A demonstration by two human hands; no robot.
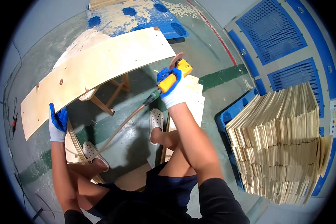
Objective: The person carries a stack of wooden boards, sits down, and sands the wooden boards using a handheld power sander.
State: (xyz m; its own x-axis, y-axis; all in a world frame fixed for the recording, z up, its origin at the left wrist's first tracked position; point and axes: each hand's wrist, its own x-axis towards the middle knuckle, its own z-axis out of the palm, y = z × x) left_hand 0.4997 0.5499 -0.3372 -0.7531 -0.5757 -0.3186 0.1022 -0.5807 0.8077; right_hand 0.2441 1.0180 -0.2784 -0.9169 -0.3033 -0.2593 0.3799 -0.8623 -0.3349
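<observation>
A long, curved plywood panel (97,65) lies across a wooden stand (114,93) in front of me. My left hand (58,121), in a blue and white glove, grips the panel's near edge toward its left end, the thumb at the edge. In my gloved right hand (170,86) is a yellow power sander (170,82), my fingers wrapped round its body. The sander's reddish disc (176,59) is tilted up beside the panel's right end; whether they touch is hard to tell. A hose (119,128) runs from the tool down to the left.
A tall stack of plywood sheets (280,145) stands on a blue pallet at right, before a blue-grilled machine (271,30). A dusty blue pallet (138,16) lies ahead. More plywood (194,99) is beside my legs. Cables (15,115) run along the left.
</observation>
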